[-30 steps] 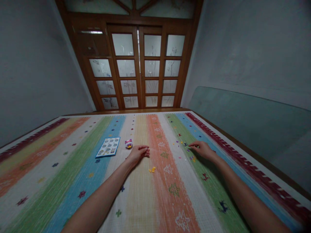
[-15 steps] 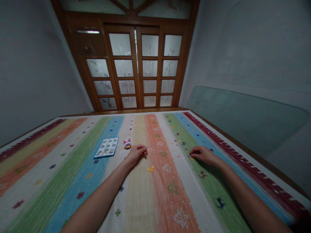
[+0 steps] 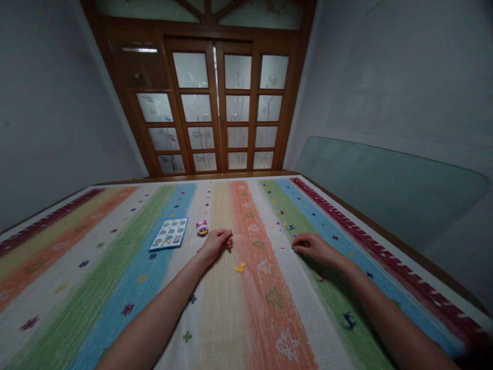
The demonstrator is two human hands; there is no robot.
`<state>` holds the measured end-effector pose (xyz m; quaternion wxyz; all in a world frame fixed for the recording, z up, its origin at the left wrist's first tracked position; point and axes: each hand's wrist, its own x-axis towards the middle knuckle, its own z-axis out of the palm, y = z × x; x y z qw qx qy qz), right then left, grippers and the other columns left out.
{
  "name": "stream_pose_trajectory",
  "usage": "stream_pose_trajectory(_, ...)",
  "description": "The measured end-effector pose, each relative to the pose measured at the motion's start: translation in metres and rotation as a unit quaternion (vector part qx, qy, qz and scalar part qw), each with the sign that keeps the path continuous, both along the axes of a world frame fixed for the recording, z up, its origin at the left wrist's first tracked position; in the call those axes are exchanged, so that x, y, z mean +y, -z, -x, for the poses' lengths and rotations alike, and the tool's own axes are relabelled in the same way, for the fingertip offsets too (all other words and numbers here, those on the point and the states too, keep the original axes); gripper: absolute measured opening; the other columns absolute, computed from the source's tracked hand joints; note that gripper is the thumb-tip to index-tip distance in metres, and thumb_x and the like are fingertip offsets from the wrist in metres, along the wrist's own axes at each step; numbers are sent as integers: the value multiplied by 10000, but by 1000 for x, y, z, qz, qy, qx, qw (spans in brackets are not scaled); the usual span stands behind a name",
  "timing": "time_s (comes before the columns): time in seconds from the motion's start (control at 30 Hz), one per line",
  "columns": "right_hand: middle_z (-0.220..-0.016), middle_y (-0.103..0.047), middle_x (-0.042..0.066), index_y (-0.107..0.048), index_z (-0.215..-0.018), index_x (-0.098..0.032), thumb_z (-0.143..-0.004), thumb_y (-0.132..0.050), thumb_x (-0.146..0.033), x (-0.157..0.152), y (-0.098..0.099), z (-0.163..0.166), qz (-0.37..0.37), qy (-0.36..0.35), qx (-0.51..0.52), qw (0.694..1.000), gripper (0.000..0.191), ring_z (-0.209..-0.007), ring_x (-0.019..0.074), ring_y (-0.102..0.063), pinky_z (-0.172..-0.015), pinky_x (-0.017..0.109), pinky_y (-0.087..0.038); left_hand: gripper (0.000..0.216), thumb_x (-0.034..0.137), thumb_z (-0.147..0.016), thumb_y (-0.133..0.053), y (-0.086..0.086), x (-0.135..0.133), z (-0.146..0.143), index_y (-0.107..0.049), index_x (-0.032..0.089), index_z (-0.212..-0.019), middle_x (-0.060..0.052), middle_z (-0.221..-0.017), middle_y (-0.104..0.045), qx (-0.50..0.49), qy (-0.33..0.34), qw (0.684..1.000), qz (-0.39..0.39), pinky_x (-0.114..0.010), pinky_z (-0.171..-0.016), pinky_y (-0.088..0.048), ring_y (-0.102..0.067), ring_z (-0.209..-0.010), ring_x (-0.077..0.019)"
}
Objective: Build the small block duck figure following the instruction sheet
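Right hand (image 3: 314, 247) rests on the striped mat (image 3: 115, 288), fingertips pinched on the small scattered pieces (image 3: 287, 226) toward its far right edge; grip contents unclear. Left hand (image 3: 216, 242) is loosely curled mid-mat; yellow pieces (image 3: 239, 267) lie between the hands, nearer the left.

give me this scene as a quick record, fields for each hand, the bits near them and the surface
surface: striped cloth
left hand: loosely curled, resting on the cloth; contents not visible
right hand: fingertips down among small scattered pieces
yellow pieces: small cluster between the hands
blue card: flat, left of the left hand
pink toy: between card and left hand
background: wooden glazed doors
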<state>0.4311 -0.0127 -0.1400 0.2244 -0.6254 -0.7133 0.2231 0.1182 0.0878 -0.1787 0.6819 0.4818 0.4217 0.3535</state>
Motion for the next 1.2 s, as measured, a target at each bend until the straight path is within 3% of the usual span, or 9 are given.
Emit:
stream_pose_trajectory(0.17, -781, -722, 55, -717, -735, -189, -715, -579, -189, -2, 5, 5, -1, -7, 0, 1000, 139, -747, 202, -651, -724, 297, -492, 283, 333, -897, -529, 0, 1, -1, -566, 132, -1093, -73, -1029, -614, 1, -11, 1000, 4, -350, -715, -535, -618, -838, -169)
stream_pose_trajectory(0.33, -820, -725, 78, -711, -784, -183, -757, -530, -278, -6, 2, -15, -34, 68, 24, 997, 206, -754, 220, -648, -716, 306, -490, 252, 333, -902, -523, 0, 1, 0, -580, 122, -1026, -44, -909, -623, 11, -17, 1000, 4, -283, -611, -528, -606, -707, -126)
stream_pose_trajectory(0.5, -696, -699, 51, -699, -767, -157, -693, -590, -344, -12, 2, -33, 27, 48, 26, 998, 229, -653, 201, -614, -611, 281, -458, 271, 329, -897, -529, -1, 1, -1, -571, 129, -1075, -66, -1000, -619, 16, -15, 1000, 2, -334, -691, -536, -618, -806, -159)
stream_pose_trajectory(0.6, -669, -684, 36, -692, -762, -154, -676, -588, -311, -18, 9, -26, 42, 51, 28, 997, 207, -634, 190, -603, -593, 271, -441, 272, 331, -897, -528, -2, 0, -1, -571, 129, -1075, -66, -999, -619, 18, -11, 1000, -1, -334, -691, -535, -617, -806, -159)
stream_pose_trajectory(0.87, -728, -676, 60, -621, -712, -181, -763, -496, -287, -35, 25, 10, -38, 71, 0, 997, 172, -698, 208, -614, -667, 307, -444, 240, 322, -901, -525, -2, 1, 0, -581, 121, -1019, -41, -901, -620, 18, -2, 1000, -13, -277, -604, -525, -602, -699, -123)
stream_pose_trajectory(1.2, -736, -696, 66, -659, -722, -177, -730, -536, -277, -24, 21, 1, -34, 66, 35, 997, 158, -698, 223, -623, -681, 333, -452, 290, 302, -889, -545, 3, 3, -1, -556, 139, -1128, -83, -1096, -599, 27, 2, 999, -22, -382, -763, -532, -612, -908, -191)
